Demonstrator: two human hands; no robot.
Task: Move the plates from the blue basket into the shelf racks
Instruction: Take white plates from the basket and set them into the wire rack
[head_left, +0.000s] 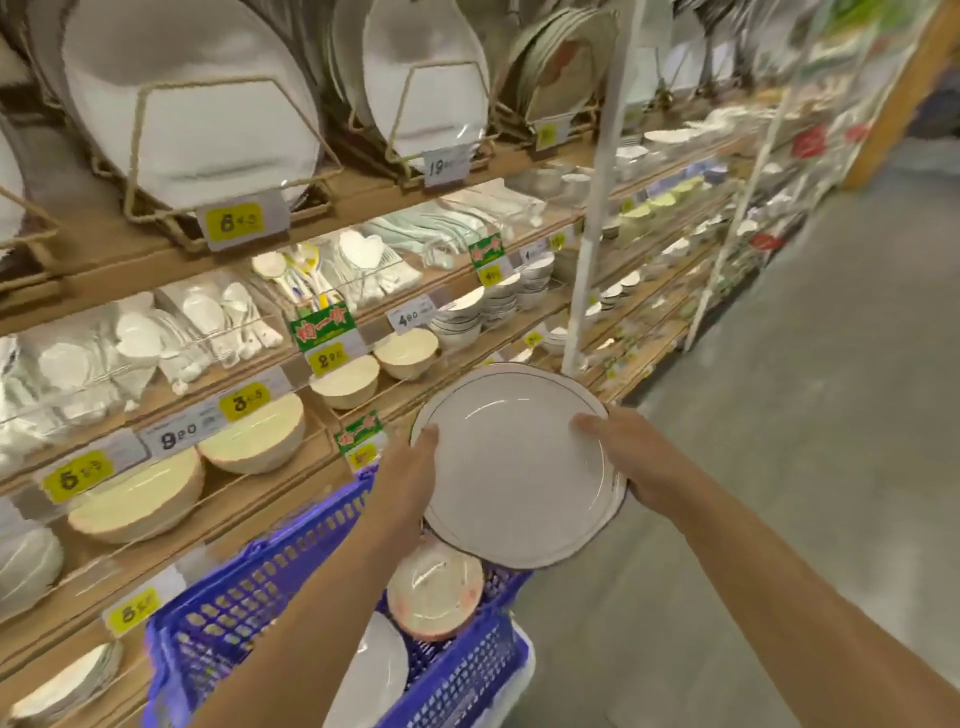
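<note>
Gripping opposite rims, left hand (410, 470) and right hand (631, 460) hold plate (517, 467) above blue basket (244, 597).

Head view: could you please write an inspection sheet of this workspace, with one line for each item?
Surface: wooden shelves, stocked with crockery.
Job's things: held plate is above the blue basket; a pink-patterned plate and a white plate lie in the basket; large plates stand in the shelf racks.
Clutter: bowls, spoons, yellow price tags.
Hands: left hand grips the held plate's left rim; right hand grips its right rim.
Cables: nothing seen.
Surroundings: grey floor; further shelves beyond, blurred.
</note>
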